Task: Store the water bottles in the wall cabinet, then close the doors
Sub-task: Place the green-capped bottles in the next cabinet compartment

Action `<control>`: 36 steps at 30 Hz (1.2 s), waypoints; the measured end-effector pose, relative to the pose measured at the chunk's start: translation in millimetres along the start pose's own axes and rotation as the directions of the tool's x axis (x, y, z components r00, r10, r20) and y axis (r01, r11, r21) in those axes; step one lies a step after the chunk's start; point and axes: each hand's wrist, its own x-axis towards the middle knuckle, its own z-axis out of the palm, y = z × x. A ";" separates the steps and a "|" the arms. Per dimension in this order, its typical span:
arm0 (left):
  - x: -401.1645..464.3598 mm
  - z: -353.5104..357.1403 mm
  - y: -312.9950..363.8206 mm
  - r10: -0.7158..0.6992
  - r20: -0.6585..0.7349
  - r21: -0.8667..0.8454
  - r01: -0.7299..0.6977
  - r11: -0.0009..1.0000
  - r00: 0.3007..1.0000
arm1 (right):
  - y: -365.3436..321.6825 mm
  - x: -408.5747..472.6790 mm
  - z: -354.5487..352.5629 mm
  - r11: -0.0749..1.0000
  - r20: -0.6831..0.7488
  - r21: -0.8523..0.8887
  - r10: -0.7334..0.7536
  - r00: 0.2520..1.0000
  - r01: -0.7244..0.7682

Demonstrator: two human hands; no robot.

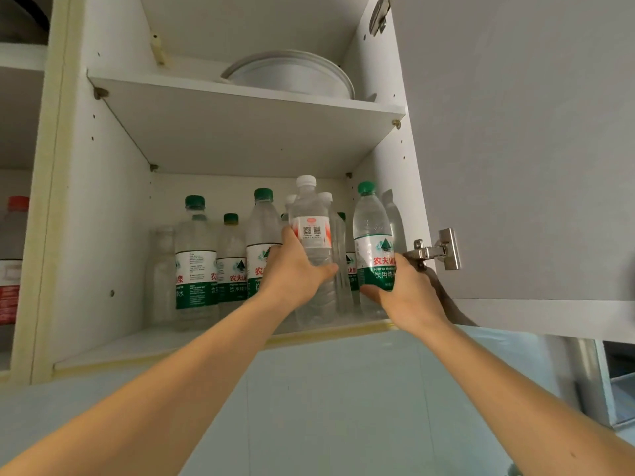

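Observation:
The wall cabinet's lower shelf (113,348) holds several clear water bottles. My left hand (292,273) grips a white-capped bottle (311,214) with a white and red label, standing near the shelf's front middle. My right hand (409,290) grips a green-capped, green-labelled bottle (372,231) at the shelf's right end. Other green-capped bottles (196,255) stand to the left and behind, partly hidden by my hands. The right cabinet door (515,149) hangs wide open.
White plates (292,75) are stacked on the upper shelf. The door hinge (439,250) juts out just right of my right hand. A red-capped bottle (13,255) stands in the neighbouring compartment at far left. Pale blue wall tiles (326,389) lie below the cabinet.

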 end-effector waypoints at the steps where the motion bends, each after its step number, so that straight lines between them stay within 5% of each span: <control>1: 1.2 2.5 1.2 0.001 0.002 0.000 -0.001 1.000 1.000 | -0.3 -0.4 0.7 1.000 -0.011 -0.011 0.001 1.000 -0.001; 9: 17.5 34.5 3.6 -0.008 0.005 0.033 0.008 0.999 1.000 | 6.3 -2.0 9.3 0.998 -0.163 -0.067 -0.032 0.986 0.021; 20: 17.5 57.6 9.8 -0.050 -0.057 0.032 0.052 0.998 0.997 | 5.0 -4.6 6.4 0.997 -0.122 -0.078 -0.021 0.992 0.012; 29: -18.4 -12.4 2.0 0.197 -0.144 0.121 -0.180 0.976 0.970 | -1.6 -15.0 -2.7 0.997 -0.022 -0.067 -0.034 0.999 0.032; 33: -31.9 -67.8 -10.3 0.351 -0.241 0.287 -0.279 0.917 0.905 | -23.0 -23.2 1.9 0.981 -0.133 -0.043 -0.194 0.972 0.190; 36: -36.8 -102.8 -30.9 0.315 -0.282 0.373 -0.199 0.906 0.906 | -53.6 -26.5 12.4 0.929 -0.119 0.051 -0.358 0.926 0.366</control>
